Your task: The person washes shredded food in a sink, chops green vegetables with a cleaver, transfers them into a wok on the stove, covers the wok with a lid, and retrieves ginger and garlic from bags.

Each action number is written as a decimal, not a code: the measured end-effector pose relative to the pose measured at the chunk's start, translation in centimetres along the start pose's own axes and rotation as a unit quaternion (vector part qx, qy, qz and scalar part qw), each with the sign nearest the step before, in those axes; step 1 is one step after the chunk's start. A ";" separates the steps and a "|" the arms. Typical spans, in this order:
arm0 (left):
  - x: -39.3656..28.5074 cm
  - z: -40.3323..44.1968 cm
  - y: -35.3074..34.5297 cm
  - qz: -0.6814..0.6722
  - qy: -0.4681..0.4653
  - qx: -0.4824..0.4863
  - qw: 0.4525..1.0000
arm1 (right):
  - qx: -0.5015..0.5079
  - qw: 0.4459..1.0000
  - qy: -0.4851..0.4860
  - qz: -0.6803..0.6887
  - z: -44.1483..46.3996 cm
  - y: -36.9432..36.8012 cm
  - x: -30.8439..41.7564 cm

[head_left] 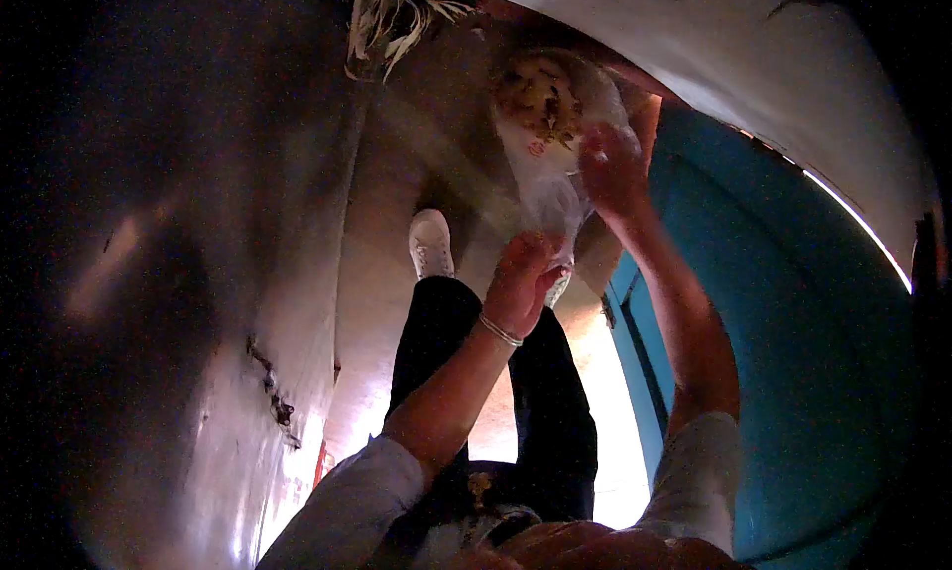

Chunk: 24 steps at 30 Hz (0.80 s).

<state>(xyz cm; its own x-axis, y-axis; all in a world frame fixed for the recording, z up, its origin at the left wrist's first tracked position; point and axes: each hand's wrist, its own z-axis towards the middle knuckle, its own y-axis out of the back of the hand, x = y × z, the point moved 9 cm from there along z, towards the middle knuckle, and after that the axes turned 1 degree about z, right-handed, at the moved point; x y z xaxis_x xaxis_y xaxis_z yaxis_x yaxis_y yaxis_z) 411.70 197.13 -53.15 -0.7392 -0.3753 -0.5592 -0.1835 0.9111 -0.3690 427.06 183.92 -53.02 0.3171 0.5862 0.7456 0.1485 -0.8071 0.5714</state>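
A translucent plastic bag (555, 198) stretches out ahead of me near the floor. Through it, or in its mouth, show yellowish-brown pieces (540, 99) that I cannot identify in the dim light. My left hand (526, 281) pinches the gathered near end of the bag between closed fingers. Farther out, my right hand (610, 169) grips the bag's right side, its fingers curled and slightly blurred. Small reddish print (536, 148) marks the plastic.
A teal door or panel (793, 302) rises close on my right. A grey wall (248, 223) with a metal latch (273, 387) runs along the left. Pale mop-like strands (402, 20) hang at the top. My white shoe (430, 243) stands on the brown floor (397, 154).
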 end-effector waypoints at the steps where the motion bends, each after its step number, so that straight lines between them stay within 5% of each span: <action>1: 0.3 -0.1 -0.1 -0.074 0.038 -0.001 0.997 | -0.014 0.998 0.058 -0.034 3.0 -1.9 -1.2; 3: 0.9 -0.5 -0.2 -0.185 0.088 -0.009 0.979 | -0.043 0.979 0.172 -0.098 5.8 -5.1 -1.4; 9: 1.3 -0.5 1.5 -0.168 0.096 -0.024 0.981 | -0.083 0.976 0.173 -0.107 5.2 -4.6 2.3; 15: 1.0 0.1 1.0 -0.120 0.076 -0.013 0.990 | 0.084 0.987 0.113 -0.075 0.5 -6.5 -1.1; 18: 0.7 0.1 0.5 -0.091 0.068 -0.020 0.993 | 0.106 0.929 0.278 -0.220 -0.8 -5.8 -0.1; 21: 0.5 0.0 0.1 -0.104 0.064 -0.021 0.992 | -0.080 0.888 0.200 -0.406 0.5 -0.3 3.5; 24: 0.8 0.1 0.2 -0.103 0.055 -0.019 0.993 | -0.131 0.944 0.137 -0.271 2.7 1.7 -1.6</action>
<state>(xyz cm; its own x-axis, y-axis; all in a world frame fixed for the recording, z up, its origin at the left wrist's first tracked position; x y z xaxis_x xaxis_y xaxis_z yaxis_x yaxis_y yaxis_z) 411.14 197.04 -53.74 -0.7495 -0.5351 -0.3898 -0.3602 0.8236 -0.4380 429.32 181.39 -54.19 0.0011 0.9327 0.3605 -0.0293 -0.3603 0.9324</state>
